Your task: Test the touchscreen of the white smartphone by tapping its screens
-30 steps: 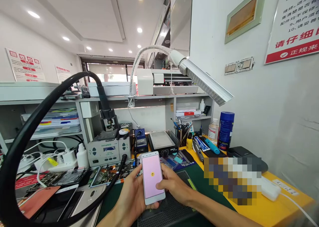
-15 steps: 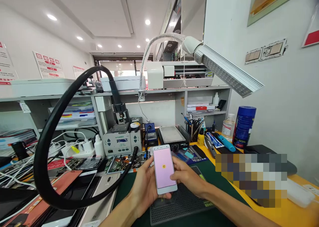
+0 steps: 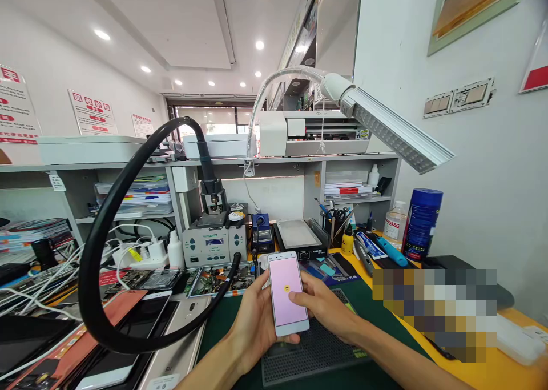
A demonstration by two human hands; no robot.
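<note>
A white smartphone (image 3: 289,313) is held upright, leaning slightly, its lit pink screen showing a small yellow icon near the centre. My left hand (image 3: 257,316) wraps its left side and back, with fingertips showing below the bottom edge. At the right edge, my right hand (image 3: 321,298) is closed round the phone, its thumb over the screen just below the icon; its other fingers are mostly hidden behind the phone. Under both hands lies a dark perforated mat (image 3: 308,358) on a green work mat (image 3: 226,321).
A thick black hose (image 3: 92,253) loops on the left from a hot-air station (image 3: 209,244). Phones and circuit boards (image 3: 209,278) crowd the left side. Behind stands a heating plate (image 3: 295,233); a lamp (image 3: 398,130) hangs above. Bottles and a blue can (image 3: 423,224) stand right.
My right thumb has moved up and inward from the screen's lower right edge to just under the icon. The whole view has shifted a little.
</note>
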